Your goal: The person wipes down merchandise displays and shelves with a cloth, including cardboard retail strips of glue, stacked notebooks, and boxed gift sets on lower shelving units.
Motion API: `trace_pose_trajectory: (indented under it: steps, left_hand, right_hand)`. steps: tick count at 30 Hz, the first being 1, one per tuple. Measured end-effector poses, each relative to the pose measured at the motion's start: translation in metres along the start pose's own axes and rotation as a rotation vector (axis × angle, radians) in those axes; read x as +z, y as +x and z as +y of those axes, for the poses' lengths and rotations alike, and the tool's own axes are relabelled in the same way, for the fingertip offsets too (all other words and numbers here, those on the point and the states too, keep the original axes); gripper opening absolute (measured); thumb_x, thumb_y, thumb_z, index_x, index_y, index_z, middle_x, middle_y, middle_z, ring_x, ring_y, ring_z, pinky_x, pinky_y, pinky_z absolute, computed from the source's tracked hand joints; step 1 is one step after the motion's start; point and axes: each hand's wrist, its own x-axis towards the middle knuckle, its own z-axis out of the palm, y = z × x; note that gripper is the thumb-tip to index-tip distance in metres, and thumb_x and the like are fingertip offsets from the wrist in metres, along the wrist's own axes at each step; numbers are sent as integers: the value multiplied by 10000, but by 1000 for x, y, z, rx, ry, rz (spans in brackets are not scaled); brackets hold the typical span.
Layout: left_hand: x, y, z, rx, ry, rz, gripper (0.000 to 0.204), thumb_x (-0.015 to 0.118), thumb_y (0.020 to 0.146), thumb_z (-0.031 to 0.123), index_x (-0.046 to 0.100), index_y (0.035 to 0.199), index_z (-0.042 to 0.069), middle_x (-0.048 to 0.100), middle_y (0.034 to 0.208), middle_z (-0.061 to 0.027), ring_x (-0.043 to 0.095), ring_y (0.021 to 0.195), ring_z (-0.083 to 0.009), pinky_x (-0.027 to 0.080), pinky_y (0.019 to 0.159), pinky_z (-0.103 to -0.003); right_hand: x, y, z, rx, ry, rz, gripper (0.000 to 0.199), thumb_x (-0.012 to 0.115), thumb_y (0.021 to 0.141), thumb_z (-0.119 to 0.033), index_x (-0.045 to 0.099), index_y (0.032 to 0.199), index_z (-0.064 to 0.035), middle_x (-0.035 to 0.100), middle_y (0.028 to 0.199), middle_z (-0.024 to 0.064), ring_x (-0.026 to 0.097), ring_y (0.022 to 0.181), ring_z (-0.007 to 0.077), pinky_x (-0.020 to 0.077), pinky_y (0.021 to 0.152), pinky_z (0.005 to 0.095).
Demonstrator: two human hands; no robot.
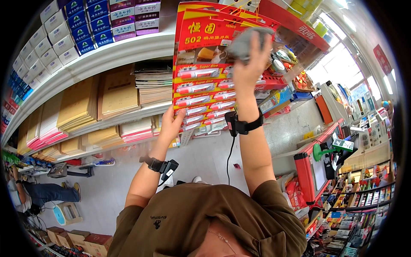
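A stack of red and yellow super glue cards (205,26) hangs in front of me, with rows of small glue tubes (198,88) in clear packs on its lower half. My left hand (172,124) grips the lower left edge of the cards, its thumb on the front face. Against the upper right of the front card, my right hand (249,70) presses a grey cloth (242,43), fingers spread over it and partly smeared by motion. Each of my wrists wears a black strap with a small device. The cloth covers part of the card's printed face.
Shelves (109,49) on the left hold small boxes (79,21) above and stacked brown envelopes (79,103) below. A red-framed counter (305,175) stands to the right. Another person (47,192) is at the far left, beside a small stool (66,214).
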Motion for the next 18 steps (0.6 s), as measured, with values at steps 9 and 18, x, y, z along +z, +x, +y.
trace_pose_trajectory:
  steps: [9, 18]
  left_hand:
    - [0, 0, -2, 39, 1, 33, 291, 570, 948, 186, 547, 1166, -5, 642, 999, -57, 551, 867, -105, 471, 778, -279]
    - [-1, 1, -1, 1, 42, 21, 351, 590, 936, 209, 533, 1205, -10, 635, 1051, -46, 561, 910, -86, 483, 801, -272]
  right_hand:
    - [22, -11, -55, -284, 149, -339, 738, 529, 647, 22, 494, 1363, -155, 344, 1472, 180, 338, 1353, 371, 255, 1111, 482]
    - [-15, -45, -38, -221, 24, -389, 644, 514, 590, 114, 634, 1191, -84, 504, 1348, 153, 450, 1262, 345, 343, 1044, 434]
